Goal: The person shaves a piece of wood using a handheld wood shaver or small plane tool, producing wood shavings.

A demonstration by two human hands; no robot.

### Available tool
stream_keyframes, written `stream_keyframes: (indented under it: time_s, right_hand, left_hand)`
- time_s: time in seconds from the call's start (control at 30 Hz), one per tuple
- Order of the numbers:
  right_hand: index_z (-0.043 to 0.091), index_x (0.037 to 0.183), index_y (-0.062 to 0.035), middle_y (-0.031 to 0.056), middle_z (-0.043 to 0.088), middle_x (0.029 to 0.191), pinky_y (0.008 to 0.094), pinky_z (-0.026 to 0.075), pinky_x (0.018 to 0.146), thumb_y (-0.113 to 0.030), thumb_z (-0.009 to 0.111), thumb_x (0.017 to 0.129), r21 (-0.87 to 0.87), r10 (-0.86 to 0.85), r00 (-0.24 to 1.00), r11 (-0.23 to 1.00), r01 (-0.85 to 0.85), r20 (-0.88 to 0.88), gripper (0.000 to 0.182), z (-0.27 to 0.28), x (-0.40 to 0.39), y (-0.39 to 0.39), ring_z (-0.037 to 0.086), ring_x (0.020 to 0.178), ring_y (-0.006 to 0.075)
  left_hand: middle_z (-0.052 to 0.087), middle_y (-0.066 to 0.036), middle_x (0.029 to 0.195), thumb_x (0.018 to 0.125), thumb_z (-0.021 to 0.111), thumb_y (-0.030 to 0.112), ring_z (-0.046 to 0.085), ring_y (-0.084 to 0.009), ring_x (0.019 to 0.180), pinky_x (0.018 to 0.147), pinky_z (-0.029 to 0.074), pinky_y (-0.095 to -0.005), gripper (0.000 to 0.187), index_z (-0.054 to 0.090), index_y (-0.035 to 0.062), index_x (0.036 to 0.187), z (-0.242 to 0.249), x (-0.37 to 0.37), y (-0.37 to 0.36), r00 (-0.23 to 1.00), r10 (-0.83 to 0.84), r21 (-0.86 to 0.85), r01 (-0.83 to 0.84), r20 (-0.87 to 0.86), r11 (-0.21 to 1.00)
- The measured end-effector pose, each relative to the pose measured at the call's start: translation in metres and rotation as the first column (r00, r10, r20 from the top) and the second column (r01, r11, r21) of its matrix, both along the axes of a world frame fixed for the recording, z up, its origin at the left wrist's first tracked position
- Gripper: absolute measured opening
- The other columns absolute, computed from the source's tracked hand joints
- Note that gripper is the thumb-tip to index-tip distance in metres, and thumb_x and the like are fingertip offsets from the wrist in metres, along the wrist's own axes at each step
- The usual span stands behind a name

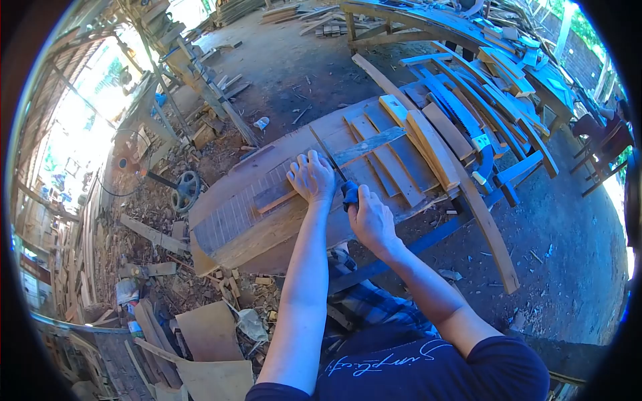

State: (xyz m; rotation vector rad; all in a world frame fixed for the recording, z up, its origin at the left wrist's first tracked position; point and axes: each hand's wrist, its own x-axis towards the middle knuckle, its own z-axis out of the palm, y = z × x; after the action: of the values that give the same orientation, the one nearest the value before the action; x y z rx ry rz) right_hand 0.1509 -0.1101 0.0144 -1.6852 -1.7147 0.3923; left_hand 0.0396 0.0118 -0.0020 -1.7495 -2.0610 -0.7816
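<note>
My right hand (372, 220) is closed around the dark blue handle (349, 193) of a handsaw. Its thin blade (324, 148) points away from me, seen nearly edge-on, and crosses a wooden strip (369, 147) lying on the workbench (234, 164). Just left of the blade, my left hand (313, 177) presses down with bent fingers gripped over the wood. A reddish-brown end of wood (274, 199) shows left of that hand. Whether it is the same strip is hidden under my hand.
Right of the strip lie several loose boards (428, 147) and a second handsaw (481, 150) with a toothed blade. A long curved board (488, 227) overhangs the bench. A handwheel (186, 192) stands at left, above scraps. Another long table (414, 23) is behind.
</note>
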Motion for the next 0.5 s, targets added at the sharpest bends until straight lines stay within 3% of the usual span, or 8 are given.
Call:
stream_keyframes:
  time_s: [0.4, 0.5]
  right_hand:
    - [0.046, 0.098, -0.0039, 0.0251, 0.062, 0.086, 0.0538, 0.051, 0.068, -0.02, 0.056, 0.088, -0.042, 0.005, 1.0, 0.999, -0.005, -0.018, 0.021, 0.01, -0.015, 0.046, 0.063, 0.076, 0.0446]
    - [0.047, 0.098, -0.0039, 0.0246, 0.062, 0.085, 0.0545, 0.05, 0.067, -0.02, 0.055, 0.088, -0.063, 0.053, 0.998, 0.996, -0.055, -0.034, 0.021, 0.015, 0.001, 0.014, 0.063, 0.076, 0.0446]
  left_hand:
    - [0.062, -0.007, 0.083, 0.087, 0.056, 0.024, 0.059, -0.027, 0.081, 0.073, 0.042, -0.0417, 0.018, 0.061, 0.0109, 0.075, -0.003, 0.002, 0.004, 0.999, 0.036, 0.088, -0.035, -0.011, 0.996]
    - [0.064, -0.008, 0.083, 0.089, 0.052, 0.025, 0.06, -0.0278, 0.08, 0.073, 0.043, -0.0433, 0.022, 0.063, 0.0114, 0.076, -0.001, 0.004, 0.003, 0.998, 0.058, 0.078, -0.056, -0.019, 0.995]
